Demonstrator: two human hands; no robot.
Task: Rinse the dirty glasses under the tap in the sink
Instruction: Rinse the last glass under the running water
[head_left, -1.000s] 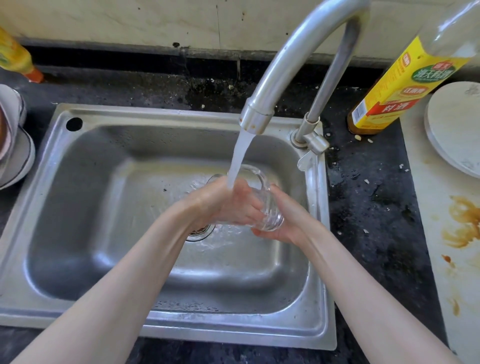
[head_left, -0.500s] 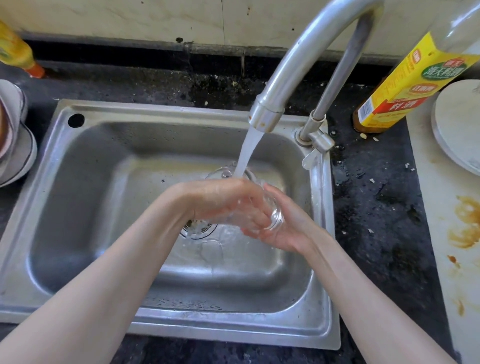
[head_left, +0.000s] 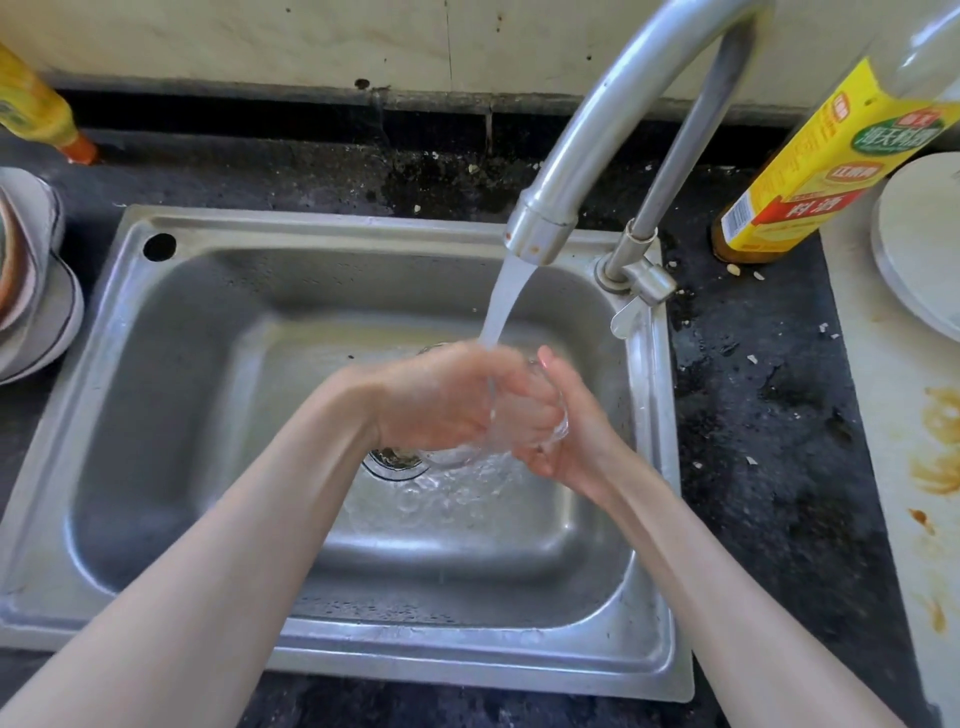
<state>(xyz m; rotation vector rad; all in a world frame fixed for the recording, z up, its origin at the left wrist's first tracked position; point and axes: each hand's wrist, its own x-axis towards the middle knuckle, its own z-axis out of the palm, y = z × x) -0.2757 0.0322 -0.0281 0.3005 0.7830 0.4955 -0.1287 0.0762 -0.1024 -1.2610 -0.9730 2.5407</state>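
A clear glass (head_left: 524, 421) lies on its side between my hands, over the steel sink (head_left: 197, 415) and above the drain (head_left: 392, 460). My right hand (head_left: 571, 436) cups it from the right, thumb up and fingers curled round its base. My left hand (head_left: 441, 400) covers its open end, with fingers showing through the glass wall as if inside it. Water from the tap (head_left: 545, 228) runs down onto my left hand and the glass. Most of the glass is hidden by my hands.
A yellow-labelled bottle (head_left: 810, 171) stands right of the tap base on the dark counter. A white plate (head_left: 919, 239) lies at far right on a stained board. Stacked bowls (head_left: 31, 280) sit left of the sink, a yellow bottle (head_left: 36, 109) behind them.
My left hand has slid further over and into the glass, hiding more of it. The glass has turned from upright-tilted to lying sideways between both hands. Water keeps running.
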